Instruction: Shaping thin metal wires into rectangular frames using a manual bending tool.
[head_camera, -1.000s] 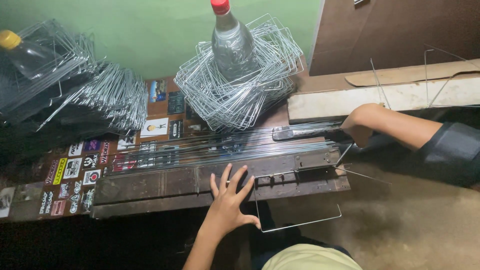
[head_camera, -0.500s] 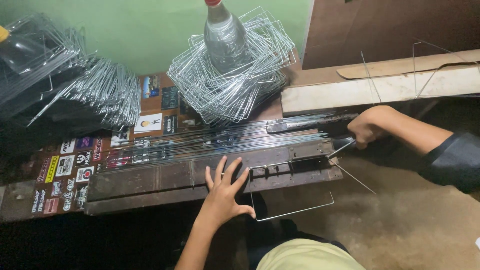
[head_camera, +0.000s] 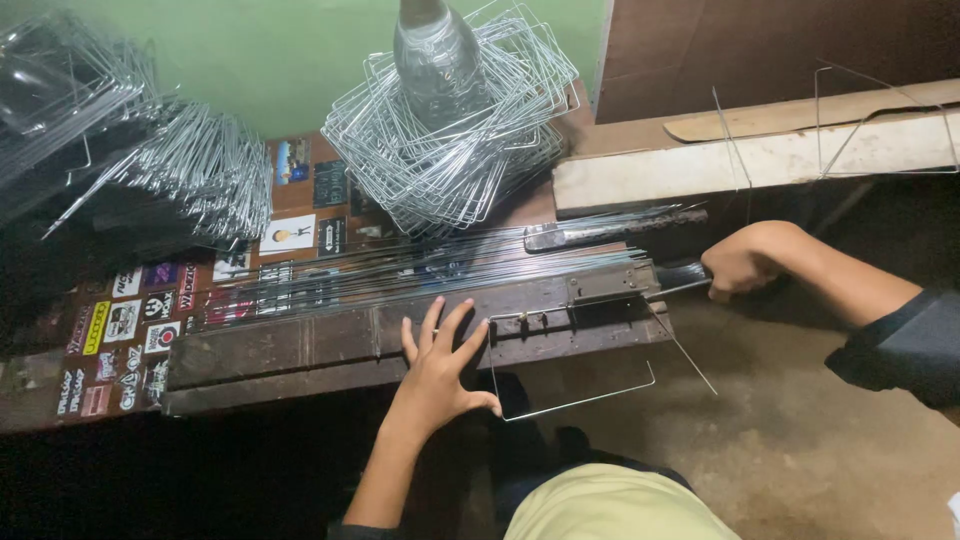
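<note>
My left hand (head_camera: 438, 362) lies flat with fingers spread on the dark metal bending jig (head_camera: 330, 345), right beside a bent wire frame (head_camera: 575, 385) that hangs off the jig's front edge. My right hand (head_camera: 745, 262) is closed around the jig's lever handle (head_camera: 680, 285) at the right end. A bundle of straight wire rods (head_camera: 430, 270) lies along the jig behind my left hand.
A stack of bent wire frames (head_camera: 450, 130) circles a foil-wrapped bottle (head_camera: 435, 50) at the back. More wire pieces (head_camera: 180, 170) pile at the left. A sticker-covered board (head_camera: 150, 320) lies under the jig. Wooden planks (head_camera: 760, 150) with wire loops run along the right.
My right hand has swung the lever handle down and toward me. The wire frame hangs lower from the jig. My left hand has stayed pressed on the jig.
</note>
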